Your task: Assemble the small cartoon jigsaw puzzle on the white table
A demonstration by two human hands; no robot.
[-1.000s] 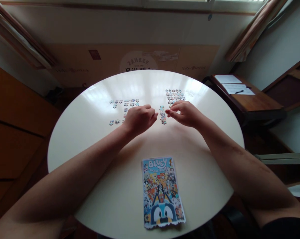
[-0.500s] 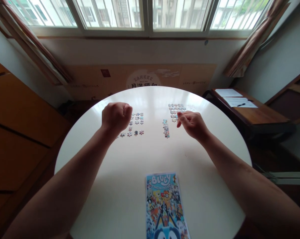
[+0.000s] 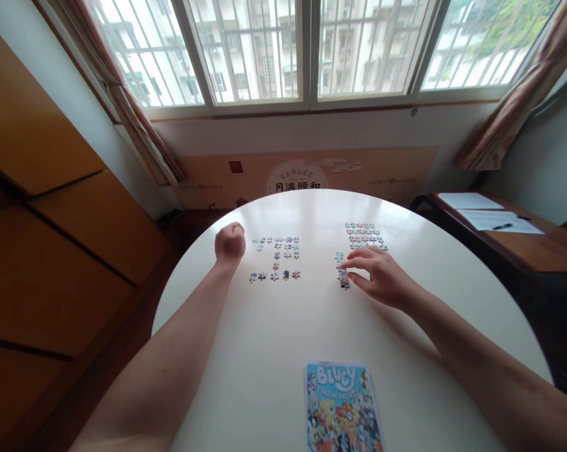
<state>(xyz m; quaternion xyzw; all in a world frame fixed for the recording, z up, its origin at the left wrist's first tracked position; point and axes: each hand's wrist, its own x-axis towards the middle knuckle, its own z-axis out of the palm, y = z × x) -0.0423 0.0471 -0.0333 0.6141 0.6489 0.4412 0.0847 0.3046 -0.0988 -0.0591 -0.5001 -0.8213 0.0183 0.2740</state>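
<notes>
Several puzzle pieces (image 3: 277,255) lie between the two hands (image 3: 382,276)

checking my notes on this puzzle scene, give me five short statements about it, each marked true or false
1. The left hand is curled into a fist. True.
2. The right hand is over the papers. False: it is at the joined puzzle strip.
3. The Bluey sheet lies nearer the person than the loose puzzle pieces. True.
4. The papers lie on the round white table. False: they lie on the wooden side table.
5. Bars show outside the window. True.
</notes>
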